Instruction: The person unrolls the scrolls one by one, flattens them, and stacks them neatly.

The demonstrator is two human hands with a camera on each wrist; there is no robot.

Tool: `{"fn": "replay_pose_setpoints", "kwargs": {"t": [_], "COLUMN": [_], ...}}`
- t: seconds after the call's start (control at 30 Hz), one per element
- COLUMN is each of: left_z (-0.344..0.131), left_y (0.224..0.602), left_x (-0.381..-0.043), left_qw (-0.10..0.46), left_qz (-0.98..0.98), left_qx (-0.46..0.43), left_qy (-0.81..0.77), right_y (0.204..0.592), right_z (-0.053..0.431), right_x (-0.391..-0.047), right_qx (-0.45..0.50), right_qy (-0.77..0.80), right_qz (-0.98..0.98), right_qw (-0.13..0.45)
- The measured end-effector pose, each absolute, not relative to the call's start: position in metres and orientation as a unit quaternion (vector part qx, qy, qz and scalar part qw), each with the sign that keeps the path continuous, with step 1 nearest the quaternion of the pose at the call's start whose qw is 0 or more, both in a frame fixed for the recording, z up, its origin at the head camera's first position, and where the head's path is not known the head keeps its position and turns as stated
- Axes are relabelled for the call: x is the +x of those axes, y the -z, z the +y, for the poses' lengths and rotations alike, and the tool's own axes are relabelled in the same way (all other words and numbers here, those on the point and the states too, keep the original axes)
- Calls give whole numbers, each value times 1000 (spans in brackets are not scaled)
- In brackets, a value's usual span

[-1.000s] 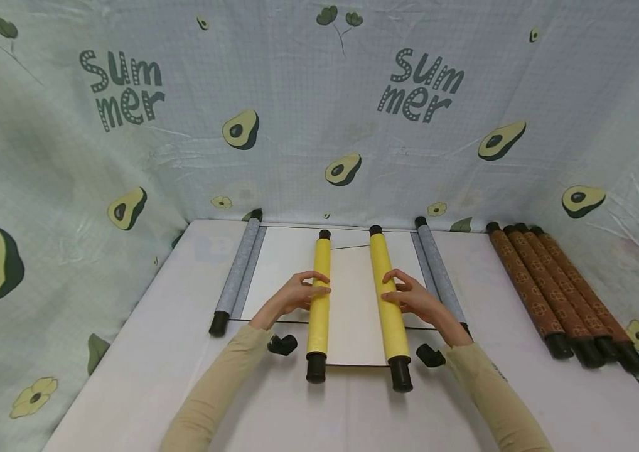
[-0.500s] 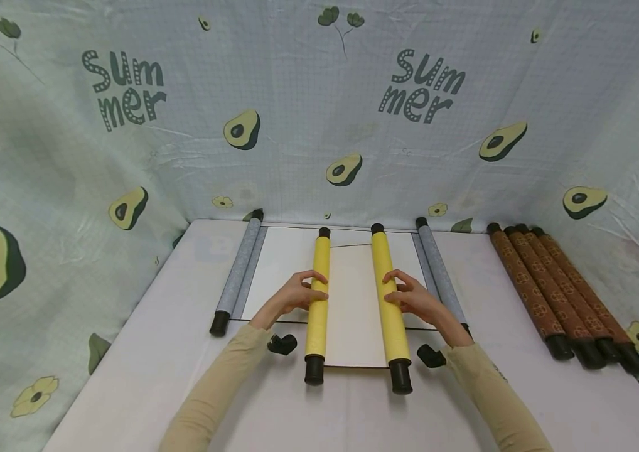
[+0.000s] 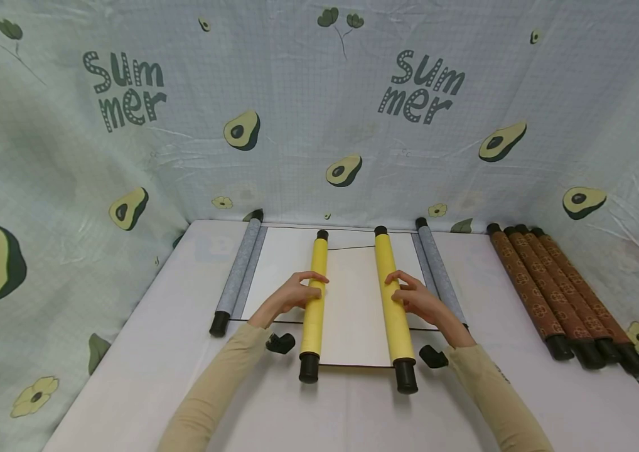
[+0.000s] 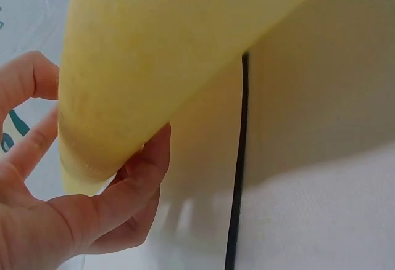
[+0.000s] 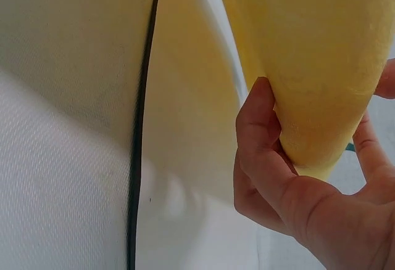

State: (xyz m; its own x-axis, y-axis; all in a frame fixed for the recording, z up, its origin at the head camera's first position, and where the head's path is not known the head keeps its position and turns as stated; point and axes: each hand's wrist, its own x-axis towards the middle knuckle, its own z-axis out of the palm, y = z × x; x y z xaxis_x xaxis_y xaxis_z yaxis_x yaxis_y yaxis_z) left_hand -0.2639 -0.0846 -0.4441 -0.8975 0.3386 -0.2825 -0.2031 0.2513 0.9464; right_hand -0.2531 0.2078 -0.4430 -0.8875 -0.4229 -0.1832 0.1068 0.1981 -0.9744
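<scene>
A yellow scroll with black end knobs is partly unrolled, its pale sheet (image 3: 355, 314) showing between two rolls. Around the left roll (image 3: 314, 314) my left hand (image 3: 292, 294) curls its fingers and thumb, gripping it from the outer side. The right roll (image 3: 395, 314) is gripped the same way by my right hand (image 3: 422, 300). Both wrist views show fingers bent round the yellow (image 4: 142, 54) paper, with shadow on the surface below. The yellow scroll is held above a white sheet (image 3: 282, 270) that lies spread between two grey-blue rolls (image 3: 240, 263).
Several brown patterned scrolls (image 3: 557, 289) with black ends lie side by side at the table's right. A printed cloth (image 3: 297, 75) hangs behind and at the sides. The table (image 3: 144, 376) is covered in white.
The two yellow rolls have moved slightly apart, the left one leftward and the right one rightward, so more of the pale sheet shows. Both hands keep their grip.
</scene>
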Motion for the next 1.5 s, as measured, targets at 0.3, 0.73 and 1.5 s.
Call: {"fn": "replay_pose_setpoints", "kwargs": {"t": [0.3, 0.73, 1.5], "left_z": [-87, -83, -93], "left_y": [439, 442, 439], "left_x": [-260, -263, -261], "left_qw": [220, 198, 195], "left_qz": [767, 787, 787], "left_qx": [43, 28, 44], "left_qy": [-601, -584, -584], "right_y": [441, 440, 441], "right_z": [209, 205, 212], "right_x": [-253, -253, -254], "right_qx": [-114, -79, -78], "right_qy": [620, 576, 569], "right_qz": [746, 792, 799], "right_qw": [216, 187, 177]}}
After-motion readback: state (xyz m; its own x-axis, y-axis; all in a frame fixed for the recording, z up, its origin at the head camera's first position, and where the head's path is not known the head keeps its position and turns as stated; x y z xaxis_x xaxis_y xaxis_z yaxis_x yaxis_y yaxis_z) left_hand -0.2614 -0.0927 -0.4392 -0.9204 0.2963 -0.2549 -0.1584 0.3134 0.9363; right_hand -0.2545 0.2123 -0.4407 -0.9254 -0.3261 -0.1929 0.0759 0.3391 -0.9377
